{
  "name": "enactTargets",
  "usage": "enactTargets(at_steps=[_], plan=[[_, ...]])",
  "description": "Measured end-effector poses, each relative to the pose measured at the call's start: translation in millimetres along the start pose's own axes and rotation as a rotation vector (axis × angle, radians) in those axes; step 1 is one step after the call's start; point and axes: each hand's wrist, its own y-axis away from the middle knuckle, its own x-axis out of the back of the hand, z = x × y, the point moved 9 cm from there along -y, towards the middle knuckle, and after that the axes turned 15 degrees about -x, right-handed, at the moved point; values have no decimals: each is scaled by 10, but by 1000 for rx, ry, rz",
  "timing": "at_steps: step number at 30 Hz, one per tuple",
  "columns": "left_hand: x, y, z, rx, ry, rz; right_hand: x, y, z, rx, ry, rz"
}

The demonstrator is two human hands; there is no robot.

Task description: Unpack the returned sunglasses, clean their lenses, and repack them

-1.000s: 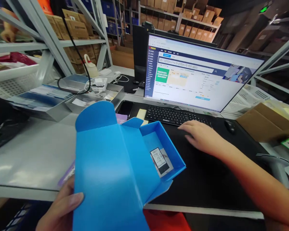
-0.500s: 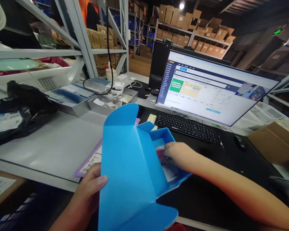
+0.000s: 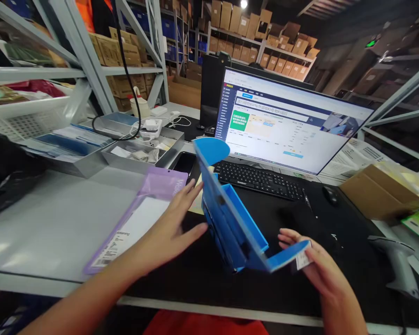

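A blue cardboard box (image 3: 226,223) stands tilted in front of me, its lid raised and its rounded flaps sticking out. My left hand (image 3: 174,223) is at the box's left side, fingers stretched and thumb apart, the fingertips at the lid's edge. By the lower right flap is my right hand (image 3: 323,263), its fingers curled with a small white printed label (image 3: 302,260) at the thumb; whether the label belongs to a larger piece is hidden. Under my left forearm lies a purple pouch (image 3: 157,181) with a white printed front.
A keyboard (image 3: 258,179) and a monitor (image 3: 286,125) stand behind the box. To the right are a mouse (image 3: 330,195), a barcode scanner (image 3: 396,263) and an open carton (image 3: 377,190). Metal trays (image 3: 87,165) and a phone (image 3: 184,163) are at the left.
My right hand has come out of the box and moved right, with a white label at its thumb. The box has turned nearly edge-on, and my left hand has opened, uncovering the pouch.
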Motion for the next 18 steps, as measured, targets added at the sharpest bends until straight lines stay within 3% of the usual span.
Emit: enactTargets(at_steps=[2,4,8,10,13,15,18], plan=[[-346,-329,-87,-108,-185,-238,-70,139,175,25,-41,-29],[-579,-556,-371,-16,-240,-375,-253,240,293,8,-4,-92],[-656,-772,-720,114,-301,-325,-712,335,432,-10,190,-181],[-649,-739,-771,139,-290,-289,-819,315,480,16,221,-102],[-644,-581,-786,174,-219,-266,-788,296,431,134,112,119],[-648,-479,-743,159,-156,-260,-765,344,242,283,154,249],[-641,-400,-605,96,-19,-256,-957,508,-270,620,534,340]])
